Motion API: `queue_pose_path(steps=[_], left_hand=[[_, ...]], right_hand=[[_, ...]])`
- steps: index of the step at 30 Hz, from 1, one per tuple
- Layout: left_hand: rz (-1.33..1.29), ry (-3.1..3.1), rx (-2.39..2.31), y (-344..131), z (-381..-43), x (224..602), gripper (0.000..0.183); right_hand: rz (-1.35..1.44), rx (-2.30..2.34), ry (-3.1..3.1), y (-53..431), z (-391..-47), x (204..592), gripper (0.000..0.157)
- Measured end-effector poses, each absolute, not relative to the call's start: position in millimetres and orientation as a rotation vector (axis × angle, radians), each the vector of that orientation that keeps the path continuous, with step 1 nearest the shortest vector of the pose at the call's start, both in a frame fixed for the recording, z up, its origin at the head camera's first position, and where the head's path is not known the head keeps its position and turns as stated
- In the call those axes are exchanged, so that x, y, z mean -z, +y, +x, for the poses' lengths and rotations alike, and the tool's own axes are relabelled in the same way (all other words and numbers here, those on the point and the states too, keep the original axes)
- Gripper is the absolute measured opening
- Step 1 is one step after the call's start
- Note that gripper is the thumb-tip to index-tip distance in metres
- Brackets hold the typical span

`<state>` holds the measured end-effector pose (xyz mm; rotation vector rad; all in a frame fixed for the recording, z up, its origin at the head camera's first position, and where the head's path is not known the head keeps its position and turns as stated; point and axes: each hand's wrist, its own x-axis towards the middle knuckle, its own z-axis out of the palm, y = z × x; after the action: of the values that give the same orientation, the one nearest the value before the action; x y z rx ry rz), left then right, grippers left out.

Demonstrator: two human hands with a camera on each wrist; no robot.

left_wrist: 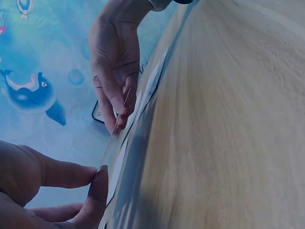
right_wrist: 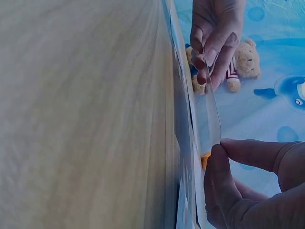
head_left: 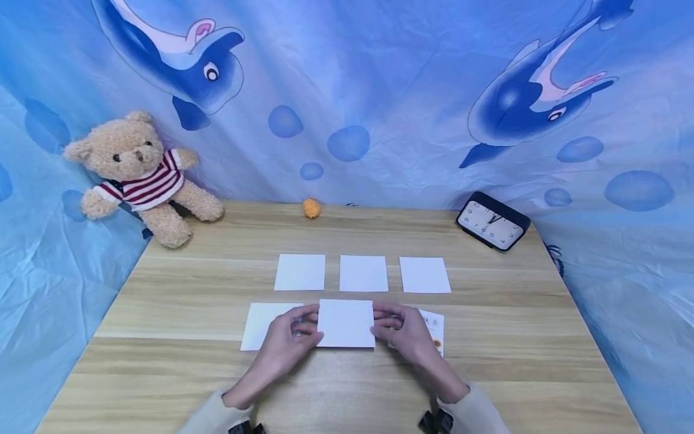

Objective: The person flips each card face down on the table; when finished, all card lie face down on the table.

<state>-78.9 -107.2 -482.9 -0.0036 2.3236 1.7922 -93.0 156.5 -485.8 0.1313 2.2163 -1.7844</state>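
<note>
Between both hands a blank white card [head_left: 346, 323] is held raised over the tabletop. My left hand [head_left: 290, 337] pinches its left edge between thumb and fingers; my right hand [head_left: 403, 331] pinches the right edge. Seen edge-on in the right wrist view, the thin card [right_wrist: 213, 112] stands off the table. Partly behind my right hand lies a card with printed characters and a small picture [head_left: 435, 331]. Another blank white card [head_left: 260, 325] lies beside my left hand, which covers part of it.
Three blank white cards, left [head_left: 300, 272], middle [head_left: 364, 273] and right [head_left: 425, 275], lie in a row farther back on the wooden table [head_left: 347, 392]. A teddy bear [head_left: 152, 187] sits at the back left, an orange ball [head_left: 311, 208] at the back edge, a clock [head_left: 492, 222] at the back right.
</note>
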Motion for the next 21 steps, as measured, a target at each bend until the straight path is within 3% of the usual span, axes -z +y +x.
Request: queue_pose_path(steps=[21], left_hand=[[0.18, 2.637, -1.494, -101.5, -86.4, 490.8, 0.052]], right_hand=[[0.04, 1.567, 2.386, 156.7, -99.4, 488.5, 0.045]])
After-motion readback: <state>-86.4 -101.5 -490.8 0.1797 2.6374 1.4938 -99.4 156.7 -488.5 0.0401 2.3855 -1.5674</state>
